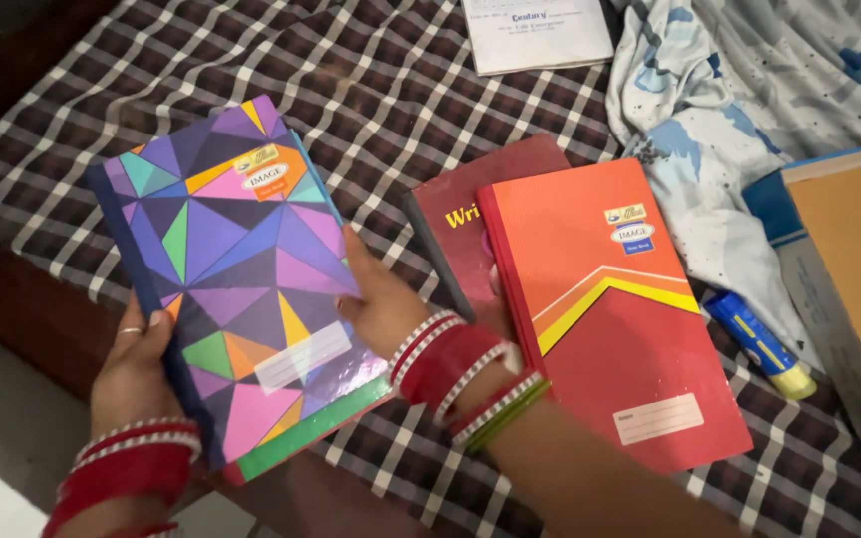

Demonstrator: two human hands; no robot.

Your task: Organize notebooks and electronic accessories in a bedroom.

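A notebook with a purple, many-coloured triangle cover (236, 269) is held over the edge of a bed. My left hand (137, 364) grips its lower left spine, thumb on the cover. My right hand (383, 304) rests on its right edge, thumb on the cover, fingers hidden underneath. Both wrists carry red and white bangles. To the right of my right hand lies an orange-red notebook (620, 319) with yellow stripes, partly on top of a dark red book (470, 224).
The bed has a dark checked sheet (371, 90). A white paper pad (535, 35) lies at the top. A white and blue patterned cloth (739, 110) is bunched at top right. A blue and yellow tube (759, 344) lies beside a brown cardboard box (854, 269).
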